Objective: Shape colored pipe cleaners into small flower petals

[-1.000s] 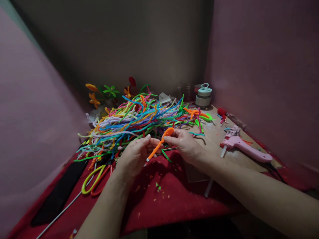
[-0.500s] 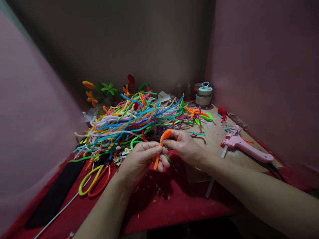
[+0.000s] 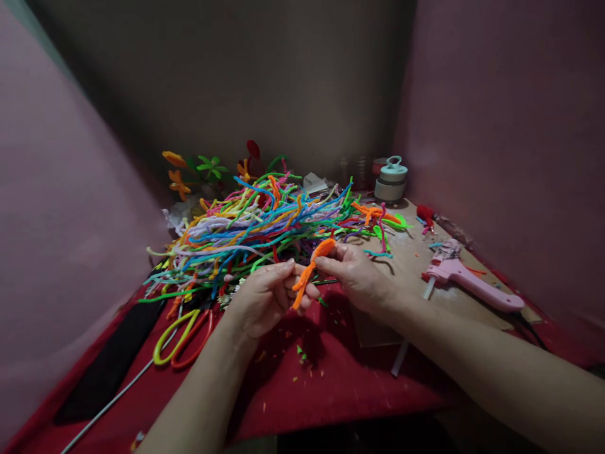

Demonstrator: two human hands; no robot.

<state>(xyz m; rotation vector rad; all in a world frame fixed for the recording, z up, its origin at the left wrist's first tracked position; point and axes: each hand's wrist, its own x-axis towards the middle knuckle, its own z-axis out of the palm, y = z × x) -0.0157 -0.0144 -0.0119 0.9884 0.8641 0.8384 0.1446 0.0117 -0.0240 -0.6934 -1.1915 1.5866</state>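
Both hands meet above the red cloth (image 3: 331, 384), the left hand (image 3: 262, 299) and right hand (image 3: 357, 277) pinching a fuzzy orange pipe cleaner (image 3: 309, 270), likely light, soft and bendable, best gripped near its ends.

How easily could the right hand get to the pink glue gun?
Probably yes: the pink glue gun lies uncovered near the right hand with nothing between, though that hand is pinching the orange pipe cleaner.

One left hand (image 3: 265, 299) and one right hand (image 3: 359, 277) held one orange pipe cleaner (image 3: 309, 270). The counter (image 3: 331, 384) bore one pink glue gun (image 3: 467, 280), one pair of scissors (image 3: 182, 334) and one heap of pipe cleaners (image 3: 255, 230), too tangled to count.
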